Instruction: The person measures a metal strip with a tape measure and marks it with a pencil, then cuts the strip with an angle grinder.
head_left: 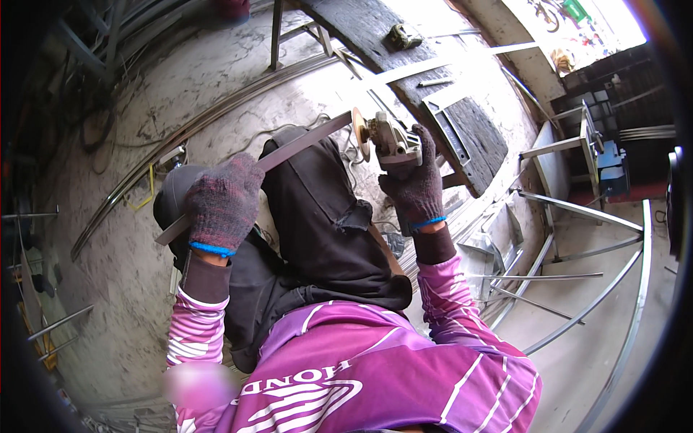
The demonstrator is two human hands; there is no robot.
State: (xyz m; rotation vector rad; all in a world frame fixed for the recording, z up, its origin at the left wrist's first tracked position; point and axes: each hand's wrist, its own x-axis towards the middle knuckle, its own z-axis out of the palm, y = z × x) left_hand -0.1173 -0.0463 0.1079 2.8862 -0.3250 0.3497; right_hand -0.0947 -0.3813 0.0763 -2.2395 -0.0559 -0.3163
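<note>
A dark knitted glove with a blue cuff covers my left hand [225,196], whose fingers are wrapped round a flat metal bar [307,141]. The bar slants up to the right across my knees, its short lower end showing below the fist. My right hand [419,184], gloved alike, grips an angle grinder [397,141] by its body. A thin brownish disc [360,135] on the grinder stands at the bar's upper end; whether they touch I cannot tell.
Ahead on the right is a dark, worn wooden bench [476,137] with an L-shaped metal square [449,130] on it. Long metal rods [180,137] lie on the stained floor at left. A curved metal frame [639,252] stands at right. A loose cable winds near my knees.
</note>
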